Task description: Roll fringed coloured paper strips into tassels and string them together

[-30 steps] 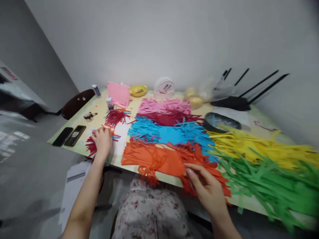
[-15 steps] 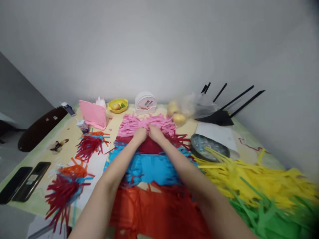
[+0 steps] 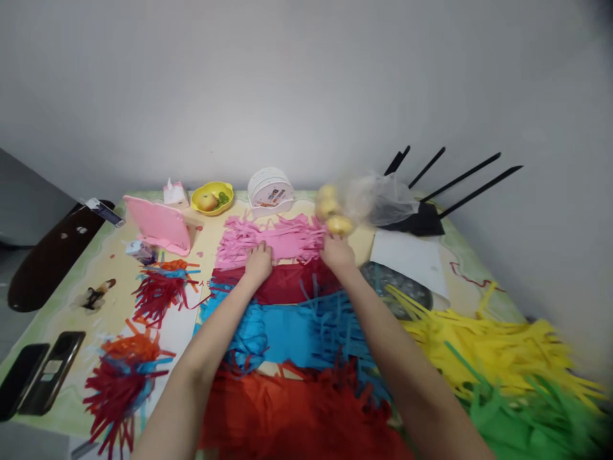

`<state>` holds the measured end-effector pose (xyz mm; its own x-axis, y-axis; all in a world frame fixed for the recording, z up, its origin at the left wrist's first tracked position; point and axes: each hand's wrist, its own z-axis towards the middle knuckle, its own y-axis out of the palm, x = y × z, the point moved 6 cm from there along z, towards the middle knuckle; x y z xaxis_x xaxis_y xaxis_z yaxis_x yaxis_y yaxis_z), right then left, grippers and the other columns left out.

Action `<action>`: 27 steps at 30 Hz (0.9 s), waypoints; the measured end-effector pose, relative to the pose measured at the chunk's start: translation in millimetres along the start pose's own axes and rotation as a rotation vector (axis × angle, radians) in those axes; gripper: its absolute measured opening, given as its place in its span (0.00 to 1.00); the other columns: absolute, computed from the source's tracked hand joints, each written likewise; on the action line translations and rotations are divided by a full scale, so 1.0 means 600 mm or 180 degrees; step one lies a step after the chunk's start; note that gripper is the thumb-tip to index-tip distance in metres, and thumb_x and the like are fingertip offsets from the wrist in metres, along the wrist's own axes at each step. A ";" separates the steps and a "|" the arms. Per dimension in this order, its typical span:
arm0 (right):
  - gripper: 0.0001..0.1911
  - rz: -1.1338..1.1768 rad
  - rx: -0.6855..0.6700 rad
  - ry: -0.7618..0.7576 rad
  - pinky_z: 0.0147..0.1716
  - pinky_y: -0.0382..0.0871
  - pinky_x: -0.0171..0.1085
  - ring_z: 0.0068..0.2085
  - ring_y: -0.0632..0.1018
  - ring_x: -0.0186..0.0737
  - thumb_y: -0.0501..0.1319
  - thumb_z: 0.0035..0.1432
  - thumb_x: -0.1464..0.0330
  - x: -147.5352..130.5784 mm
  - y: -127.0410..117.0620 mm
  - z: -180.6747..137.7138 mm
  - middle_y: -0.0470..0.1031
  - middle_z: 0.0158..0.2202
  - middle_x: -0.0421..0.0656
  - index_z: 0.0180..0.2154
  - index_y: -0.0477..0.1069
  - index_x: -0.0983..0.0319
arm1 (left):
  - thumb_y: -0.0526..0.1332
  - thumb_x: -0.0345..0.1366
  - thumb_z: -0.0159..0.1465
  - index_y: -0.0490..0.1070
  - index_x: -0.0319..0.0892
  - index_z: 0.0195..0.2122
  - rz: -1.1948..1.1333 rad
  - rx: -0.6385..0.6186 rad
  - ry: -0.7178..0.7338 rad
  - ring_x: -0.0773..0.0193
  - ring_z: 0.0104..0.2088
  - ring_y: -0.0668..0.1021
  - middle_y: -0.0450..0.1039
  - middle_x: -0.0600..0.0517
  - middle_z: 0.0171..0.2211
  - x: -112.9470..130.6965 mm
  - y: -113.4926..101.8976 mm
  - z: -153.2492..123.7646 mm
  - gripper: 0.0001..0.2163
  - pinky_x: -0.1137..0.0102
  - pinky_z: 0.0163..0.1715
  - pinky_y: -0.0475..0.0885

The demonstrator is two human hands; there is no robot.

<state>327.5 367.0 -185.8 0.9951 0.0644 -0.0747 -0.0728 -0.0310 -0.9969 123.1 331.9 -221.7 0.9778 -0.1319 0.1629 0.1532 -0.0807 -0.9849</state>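
Head view: left hand (image 3: pixel 258 263), right hand (image 3: pixel 338 253), both on one pink fringed sheet (image 3: pixel 282 236), grip unclear; two phones (image 3: pixel 52 372)

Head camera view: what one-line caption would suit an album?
Left hand and right hand rest at the pink fringed paper, beyond the dark red sheet, blue sheet and orange sheet on the table.

Both arms outstretched; left hand (image 3: pixel 259 260), right hand (image 3: pixel 338 253) palms down (fingers curled).
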 end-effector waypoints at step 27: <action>0.18 -0.0569 -0.0271 -0.1484 0.48 0.74 0.48 0.50 0.77 0.45 0.61 0.65 0.62 -0.128 0.072 0.031 0.73 0.53 0.50 0.53 0.70 0.65 | 0.60 0.41 0.68 0.69 0.39 0.54 -0.0154 -0.0757 0.0259 0.57 0.48 0.77 0.72 0.44 0.52 0.007 0.035 0.058 0.16 0.57 0.47 0.76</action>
<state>246.9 379.2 -223.8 0.8545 0.5141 0.0740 0.1211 -0.0586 -0.9909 135.2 364.0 -243.5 0.9539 -0.2006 0.2232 0.1522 -0.3177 -0.9359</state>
